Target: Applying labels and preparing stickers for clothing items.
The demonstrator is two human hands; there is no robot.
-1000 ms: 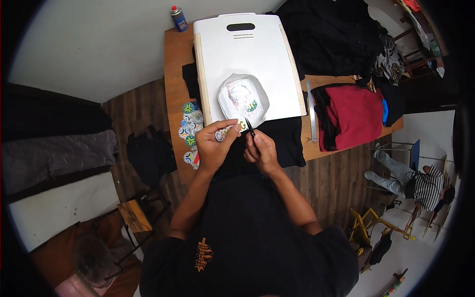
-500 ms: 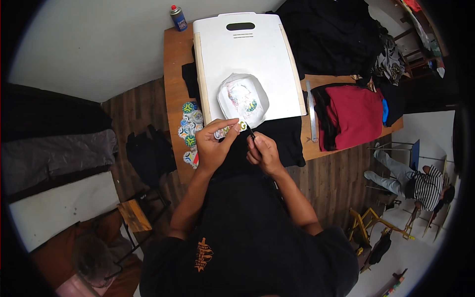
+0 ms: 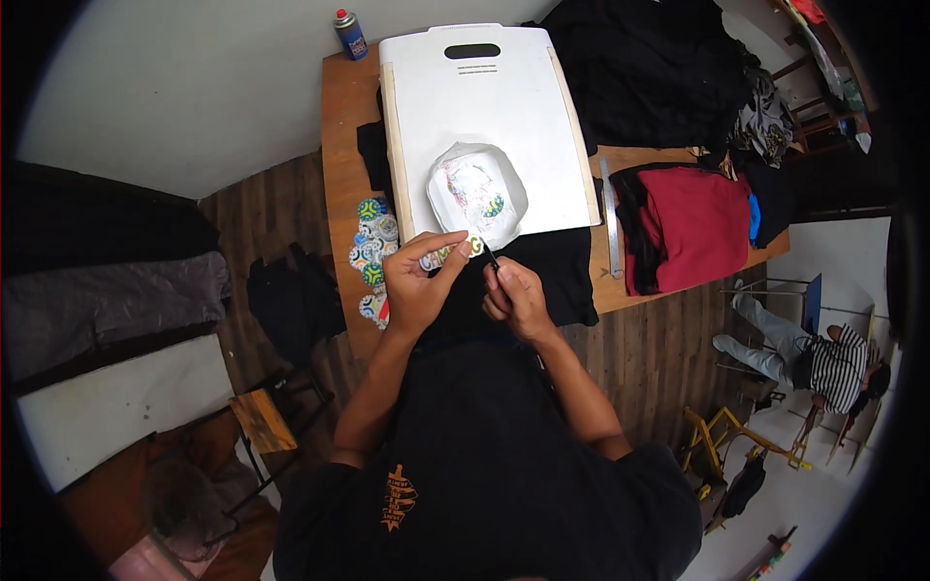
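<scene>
My left hand [image 3: 419, 286] pinches a small strip of cut-out gold and white letters [image 3: 475, 246] between thumb and fingers. A slim dark cutting tool [image 3: 491, 257], which looks like a craft knife, is gripped in my right hand [image 3: 517, 300]. Its tip meets the right end of the letter strip. Just beyond both hands a white paper tray [image 3: 513, 184] with folded-up sides sits on a white board [image 3: 499, 102]. Inside the tray lie a round green-and-blue sticker [image 3: 493, 205] and faint coloured scraps.
Round colourful stickers [image 3: 372, 254] are heaped on the wooden table [image 3: 341, 136] at left. A spray can [image 3: 350, 35] stands at the far left corner. Right of the board lie a metal ruler [image 3: 611, 218] and folded red cloth [image 3: 697, 228]. Two other people sit farther off.
Both hands hold nearly the same pose. The tool's tip has shifted very slightly at the right end of the letter strip.
</scene>
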